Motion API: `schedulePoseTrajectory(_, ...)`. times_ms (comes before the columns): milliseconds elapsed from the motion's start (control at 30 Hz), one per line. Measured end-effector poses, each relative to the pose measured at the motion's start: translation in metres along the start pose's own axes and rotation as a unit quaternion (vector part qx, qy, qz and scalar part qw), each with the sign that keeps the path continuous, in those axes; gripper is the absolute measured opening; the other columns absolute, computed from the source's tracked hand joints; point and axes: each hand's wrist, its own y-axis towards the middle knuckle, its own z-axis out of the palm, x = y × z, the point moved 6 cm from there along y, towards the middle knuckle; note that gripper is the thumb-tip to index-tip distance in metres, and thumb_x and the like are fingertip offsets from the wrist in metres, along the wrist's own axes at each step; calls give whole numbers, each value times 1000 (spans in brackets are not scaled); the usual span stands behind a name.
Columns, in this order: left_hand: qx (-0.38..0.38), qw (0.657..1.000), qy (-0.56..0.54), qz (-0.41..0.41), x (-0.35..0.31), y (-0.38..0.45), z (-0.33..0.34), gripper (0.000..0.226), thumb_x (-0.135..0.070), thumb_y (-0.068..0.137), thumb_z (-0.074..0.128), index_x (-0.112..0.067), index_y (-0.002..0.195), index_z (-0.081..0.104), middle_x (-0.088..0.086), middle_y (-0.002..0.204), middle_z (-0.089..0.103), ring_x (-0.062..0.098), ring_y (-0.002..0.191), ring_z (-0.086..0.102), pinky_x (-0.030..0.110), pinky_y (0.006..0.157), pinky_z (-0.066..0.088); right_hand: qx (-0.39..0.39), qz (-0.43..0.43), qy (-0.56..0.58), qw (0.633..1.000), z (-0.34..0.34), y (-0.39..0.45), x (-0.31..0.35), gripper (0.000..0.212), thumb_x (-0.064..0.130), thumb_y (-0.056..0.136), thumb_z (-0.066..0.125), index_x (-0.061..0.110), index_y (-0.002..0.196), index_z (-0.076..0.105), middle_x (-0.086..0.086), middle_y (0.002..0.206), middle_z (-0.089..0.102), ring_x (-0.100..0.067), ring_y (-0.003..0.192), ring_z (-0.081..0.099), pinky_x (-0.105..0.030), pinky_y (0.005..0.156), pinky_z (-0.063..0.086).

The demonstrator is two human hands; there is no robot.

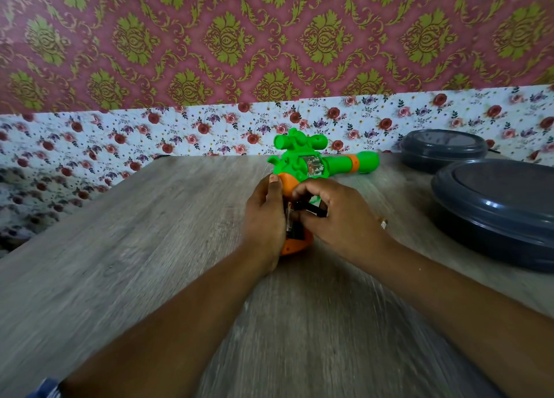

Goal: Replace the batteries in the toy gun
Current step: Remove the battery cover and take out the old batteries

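Wood-grain table (126, 247) — toy gun (314, 162) centre, two grey lidded containers (497, 205) right.

Toy gun (302, 163) grip mostly hidden by both hands (263, 217); dark part at the fingers too small to identify. Near grey container (494, 211) cut off at right edge. Foreground counter (150, 247) motion-blurred.

Both hands (263, 217) (338, 214) around toy gun (302, 163) grip.

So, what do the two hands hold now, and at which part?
Both hands hold the toy gun at its orange grip: left hand wraps the side, right hand works at the open battery compartment.
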Motion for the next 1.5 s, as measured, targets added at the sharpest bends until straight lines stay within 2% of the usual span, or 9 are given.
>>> schedulePoseTrajectory(100, -3, 1000, 0, 1, -2, -2, 0, 29, -33, 101, 33, -24, 110, 59, -7, 90, 64, 11, 85, 64, 26, 68, 51, -3, 2, -1, 1000, 0, 0, -1, 16, 5, 76, 67, 8, 91, 66, -3, 90, 66, 19, 65, 49, -2, 61, 34)
schedulePoseTrajectory(233, -18, 1000, 14, -3, -2, -3, -2, 33, -35, 100, 35, -21, 119, 58, 1, 105, 65, 18, 97, 64, 34, 86, 52, -1, 11, 1, 1000, 1, 1, -3, 18, 3, 76, 67, 10, 93, 66, 3, 88, 62, 20, 67, 49, 0, 60, 33)
schedulePoseTrajectory(500, -9, 1000, 27, 6, -3, -3, -2, 38, -37, 100, 35, -17, 122, 59, 7, 113, 66, 21, 102, 64, 39, 90, 52, -17, 19, 1, 1000, -1, 0, -2, 17, 1, 75, 66, 9, 90, 66, 5, 84, 60, 15, 66, 50, -1, 61, 34)
schedulePoseTrajectory(700, 10, 999, 20, 26, -3, 0, 0, 34, -30, 102, 32, -11, 112, 59, -1, 87, 65, -5, 62, 63, 10, 50, 48, -30, 19, -3, 999, 3, -3, 3, 19, 11, 73, 62, 10, 91, 66, 5, 84, 60, 10, 62, 46, 0, 63, 33)
schedulePoseTrajectory(867, -1, 999, 33, 27, -1, 0, -1, 34, -31, 102, 33, -14, 106, 62, -2, 86, 67, 8, 75, 65, 13, 57, 53, 6, 20, -14, 1000, 5, 1, -1, 22, 2, 74, 63, 12, 94, 63, -1, 91, 62, 5, 66, 44, -2, 62, 34)
schedulePoseTrajectory(1100, 9, 1000, 23, 17, -2, -1, 1, 32, -27, 102, 33, -12, 103, 61, -4, 78, 66, -4, 55, 63, 13, 51, 51, 17, 9, -4, 1000, 7, 2, 0, 22, 3, 75, 64, 11, 94, 62, -2, 91, 60, 5, 68, 46, -3, 63, 34)
schedulePoseTrajectory(1233, -4, 1000, 24, -4, 1, 0, -1, 31, -33, 101, 34, -19, 100, 62, 2, 90, 68, 15, 83, 68, 31, 75, 57, -13, 1, 9, 1000, -1, 0, 8, 7, 11, 78, 67, 11, 82, 61, 6, 75, 54, 10, 67, 48, -3, 62, 34)
schedulePoseTrajectory(1333, -14, 999, 3, -30, 1, 1, -3, 38, -37, 100, 34, -14, 119, 58, 14, 112, 66, 29, 101, 64, 49, 90, 52, -32, -1, 1, 999, -6, -4, 15, 10, 13, 78, 70, 12, 75, 60, 14, 64, 49, 11, 65, 49, -3, 59, 33)
schedulePoseTrajectory(1500, -9, 1000, 4, -26, -1, 0, -2, 37, -37, 100, 33, -17, 120, 57, 6, 112, 65, 23, 101, 63, 44, 90, 52, -56, 52, 11, 997, -10, -5, 14, 10, 11, 75, 72, 10, 73, 62, 18, 50, 48, 13, 55, 50, -1, 53, 33)
